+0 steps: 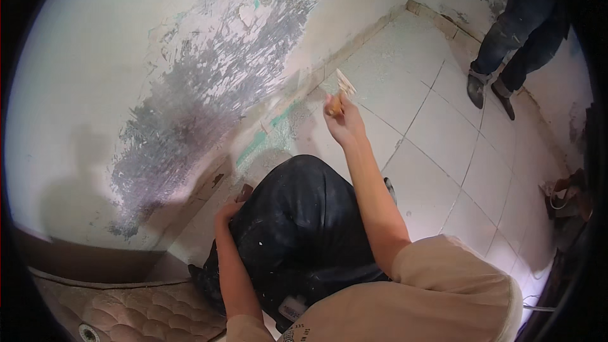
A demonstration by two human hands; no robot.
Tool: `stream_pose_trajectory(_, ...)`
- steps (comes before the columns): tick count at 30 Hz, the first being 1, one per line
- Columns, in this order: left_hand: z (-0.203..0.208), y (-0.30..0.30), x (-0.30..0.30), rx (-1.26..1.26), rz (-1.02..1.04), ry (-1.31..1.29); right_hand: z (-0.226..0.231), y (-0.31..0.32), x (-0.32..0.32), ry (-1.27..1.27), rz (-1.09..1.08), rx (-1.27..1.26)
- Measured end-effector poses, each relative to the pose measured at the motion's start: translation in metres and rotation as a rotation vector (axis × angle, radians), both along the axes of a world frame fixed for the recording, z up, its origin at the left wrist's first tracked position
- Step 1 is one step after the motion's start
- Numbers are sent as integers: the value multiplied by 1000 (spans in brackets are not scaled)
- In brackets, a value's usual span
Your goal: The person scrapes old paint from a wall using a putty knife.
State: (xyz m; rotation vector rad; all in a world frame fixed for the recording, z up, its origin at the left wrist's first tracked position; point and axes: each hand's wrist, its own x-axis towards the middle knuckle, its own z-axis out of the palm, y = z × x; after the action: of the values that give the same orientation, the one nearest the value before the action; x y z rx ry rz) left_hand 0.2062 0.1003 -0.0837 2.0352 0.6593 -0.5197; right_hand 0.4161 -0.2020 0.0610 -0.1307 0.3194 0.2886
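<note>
My right hand (342,120) is closed around the wooden handle of a putty knife (346,83). Its pale, smeared blade points up and away over the tiled floor, apart from the wall. My left hand (225,213) is beside my bent left knee, partly hidden by the dark trousers. From it sticks up a small, flat brown piece (245,192), whose kind I cannot make out. To the left rises a white wall (126,31) with a large rough patch (190,101) of grey, streaky scraped surface.
Green and pale debris (266,136) lies along the foot of the wall. Another person's legs (516,31) stand at the far right on the white tiles (437,120). A quilted brown mattress (139,310) is at the lower left. Dark clutter (567,193) sits at the right edge.
</note>
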Motion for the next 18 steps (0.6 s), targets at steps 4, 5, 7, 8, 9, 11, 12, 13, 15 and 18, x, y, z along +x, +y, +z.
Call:
stream_pose_trajectory(4,17,-25,10,-37,-62,-28,37,45,46,-267,-43,-8)
stream_pose_trajectory(5,9,-11,-1,-37,-53,-35,53,73,42,-280,-87,-55)
stream_pose_trajectory(7,7,-2,-9,-39,-53,-37,77,108,24,-186,-147,-104)
stream_pose_trajectory(8,11,-14,-6,-97,-42,-40,80,114,21,-101,-222,-179)
stream_pose_trajectory(9,14,-20,-3,-148,-25,-45,72,121,18,-101,-229,-175)
stream_pose_trajectory(11,14,-26,6,-133,-49,-55,49,125,15,47,-225,-260)
stream_pose_trajectory(12,12,-26,4,-117,-56,-62,34,123,19,50,-224,-259)
stream_pose_trajectory(13,4,-22,5,-118,-57,-60,18,116,23,139,-49,-189)
stream_pose_trajectory(15,-13,6,-5,18,-16,102,17,126,15,230,158,-101)
stream_pose_trajectory(18,-13,5,-3,18,-102,46,25,125,7,231,157,-305)
